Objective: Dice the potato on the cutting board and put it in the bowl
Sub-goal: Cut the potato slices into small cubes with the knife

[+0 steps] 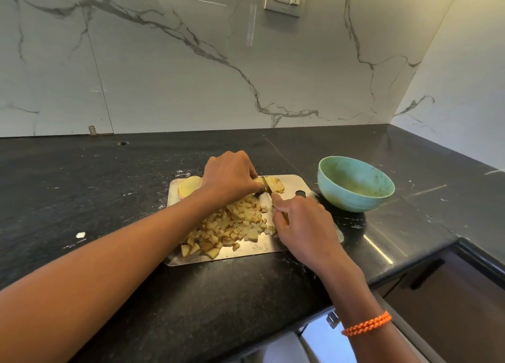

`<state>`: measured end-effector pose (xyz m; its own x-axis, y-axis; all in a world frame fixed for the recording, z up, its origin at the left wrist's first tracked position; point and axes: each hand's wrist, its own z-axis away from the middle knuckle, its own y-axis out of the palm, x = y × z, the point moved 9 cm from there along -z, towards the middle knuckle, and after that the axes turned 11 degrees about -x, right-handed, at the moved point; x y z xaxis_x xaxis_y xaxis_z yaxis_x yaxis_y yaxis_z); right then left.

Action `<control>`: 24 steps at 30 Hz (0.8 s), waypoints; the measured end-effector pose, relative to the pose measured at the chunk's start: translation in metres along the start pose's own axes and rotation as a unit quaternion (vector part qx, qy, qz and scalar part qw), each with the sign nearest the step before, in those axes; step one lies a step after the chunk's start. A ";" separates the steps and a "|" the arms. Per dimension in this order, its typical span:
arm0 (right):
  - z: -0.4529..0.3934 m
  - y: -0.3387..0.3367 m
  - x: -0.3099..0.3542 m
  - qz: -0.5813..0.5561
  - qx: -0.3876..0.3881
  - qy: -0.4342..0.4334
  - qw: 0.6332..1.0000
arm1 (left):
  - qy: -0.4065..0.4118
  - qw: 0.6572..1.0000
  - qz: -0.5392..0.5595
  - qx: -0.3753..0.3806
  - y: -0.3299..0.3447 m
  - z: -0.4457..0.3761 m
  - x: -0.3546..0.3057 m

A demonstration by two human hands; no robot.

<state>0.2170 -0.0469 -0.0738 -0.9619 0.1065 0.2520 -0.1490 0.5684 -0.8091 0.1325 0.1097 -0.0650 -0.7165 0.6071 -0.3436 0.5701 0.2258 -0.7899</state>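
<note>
Right hand (302,223) grips knife (267,185), slicing potato (274,184).

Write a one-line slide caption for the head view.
Left hand steadies potato slices as right hand cuts with knife; bowl waits.

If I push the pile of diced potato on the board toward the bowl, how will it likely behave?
The diced potato is many loose cubes, so it will probably scatter, not slide together. The metal cutting board looks smooth, so the pieces may slip off easily.

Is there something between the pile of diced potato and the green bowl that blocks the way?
Only the right hand with the knife lies between the diced potato and the bowl. Otherwise just bare cutting board and counter.
</note>
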 end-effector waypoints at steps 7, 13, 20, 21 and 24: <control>0.032 -0.020 -0.004 -0.016 -0.017 -0.018 1.000 | 0.008 1.000 -0.007 -0.001 -0.001 -0.001 0.003; 0.028 -0.035 -0.008 -0.075 -0.112 0.021 0.991 | 0.029 0.999 -0.012 0.017 0.000 -0.006 0.002; -0.008 -0.013 0.010 -0.027 -0.082 0.007 0.996 | -0.004 0.999 0.036 0.023 -0.002 -0.011 0.017; -0.011 -0.010 0.010 -0.026 -0.074 0.008 0.997 | -0.004 0.999 0.038 0.028 0.000 -0.011 0.018; -0.012 -0.006 0.011 -0.019 -0.064 0.004 0.998 | -0.002 0.998 0.043 0.034 0.003 -0.010 0.018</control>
<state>0.2104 -0.0395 -0.0595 -0.9539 0.0896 0.2865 -0.1543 0.6723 -0.7240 0.1256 0.1289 -0.0682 -0.6678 0.6188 -0.4137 0.6010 0.1203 -0.7902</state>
